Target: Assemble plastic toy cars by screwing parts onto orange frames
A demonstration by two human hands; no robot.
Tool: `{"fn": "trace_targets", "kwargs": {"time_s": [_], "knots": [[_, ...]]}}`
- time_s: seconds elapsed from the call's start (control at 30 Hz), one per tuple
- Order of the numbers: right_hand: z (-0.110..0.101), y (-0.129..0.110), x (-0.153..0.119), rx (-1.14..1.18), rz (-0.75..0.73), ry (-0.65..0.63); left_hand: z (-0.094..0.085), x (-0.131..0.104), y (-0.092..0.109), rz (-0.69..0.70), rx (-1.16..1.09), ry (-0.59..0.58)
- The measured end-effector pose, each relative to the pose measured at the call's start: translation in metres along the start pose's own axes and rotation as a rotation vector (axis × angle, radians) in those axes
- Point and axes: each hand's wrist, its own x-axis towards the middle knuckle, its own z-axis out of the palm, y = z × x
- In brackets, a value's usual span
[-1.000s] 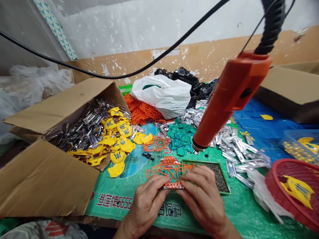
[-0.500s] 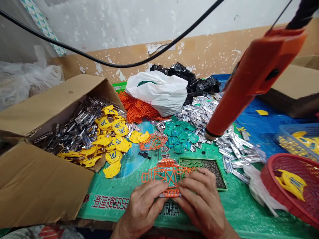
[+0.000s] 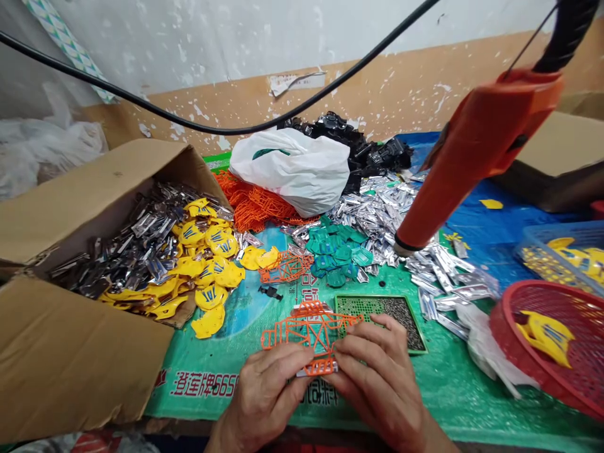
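Between my two hands is an orange plastic lattice frame (image 3: pixel 314 330), held just above the green table cover. My left hand (image 3: pixel 268 384) pinches its near edge from the left. My right hand (image 3: pixel 380 371) grips the same edge and the right end, covering part of it. A silvery strip (image 3: pixel 304 372) shows along the near edge, under the orange bars. Beyond the frame lie a small black part (image 3: pixel 270 292) and another orange lattice frame (image 3: pixel 286 267). A green tray (image 3: pixel 419 350) of tiny dark screws stands just behind my right hand.
A red electric screwdriver (image 3: pixel 476 157) hangs at the right. A cardboard box (image 3: pixel 94 352) with silvery and yellow parts (image 3: pixel 210 296) stands left. Green parts (image 3: pixel 337 248), silvery parts (image 3: pixel 446 274), a white bag (image 3: pixel 292 170) and black parts (image 3: pixel 377 154) lie behind. A red basket (image 3: pixel 507 352) is at right.
The camera view has shifted slightly. Both hands keep hold of the orange lattice frame in nearly the same place, with little change in their grip.
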Motion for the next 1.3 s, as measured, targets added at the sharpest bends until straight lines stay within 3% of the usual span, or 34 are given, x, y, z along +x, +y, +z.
{"fn": "trace_targets", "kwargs": {"time_s": [0.47,0.87,1.1,1.3], "knots": [[0.0,0.002,-0.004,0.076,0.017,-0.038,-0.002,0.002,0.004,0.017,-0.039,-0.041],[-0.004,0.006,-0.01,0.077,-0.019,-0.181,-0.005,0.006,0.008,0.013,-0.075,-0.14],[-0.003,0.008,-0.013,0.042,-0.048,-0.121,0.003,0.001,0.009,-0.055,-0.122,0.032],[-0.005,0.012,-0.02,-0.007,-0.071,-0.114,0.003,-0.002,0.009,-0.07,-0.15,0.008]]}}
